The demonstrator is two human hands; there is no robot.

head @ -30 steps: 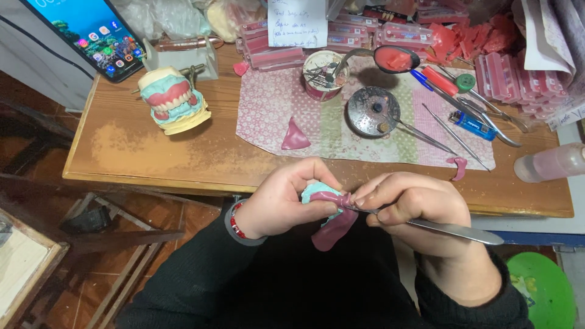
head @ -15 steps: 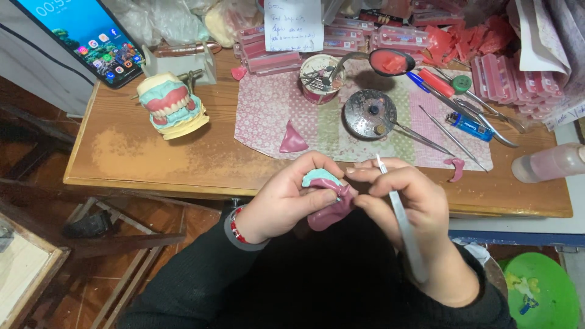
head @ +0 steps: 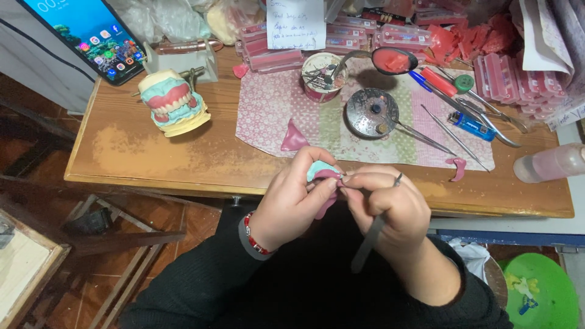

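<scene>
My left hand (head: pixel 294 200) grips a small teal dental cast with pink wax (head: pixel 322 173) just in front of the wooden table's front edge (head: pixel 183 181). My right hand (head: pixel 385 207) presses its fingertips against the same piece and holds a thin metal wax tool (head: pixel 370 239), whose handle points down toward my lap. The cast is mostly hidden by my fingers. A strip of pink wax hangs below it.
On the table lie a patterned cloth (head: pixel 274 116), a pink wax wedge (head: pixel 294 137), a round metal burner (head: pixel 372 113), a cup of tools (head: pixel 322 75), a spoon with red wax (head: pixel 390 60), several metal instruments, boxes of teeth, a denture model (head: pixel 172 101), a phone (head: pixel 85 35) and a bottle (head: pixel 548 163).
The metal tool has swung from pointing sideways right to pointing down toward my lap. Both hands have stayed on the cast, fingertips pressed closer.
</scene>
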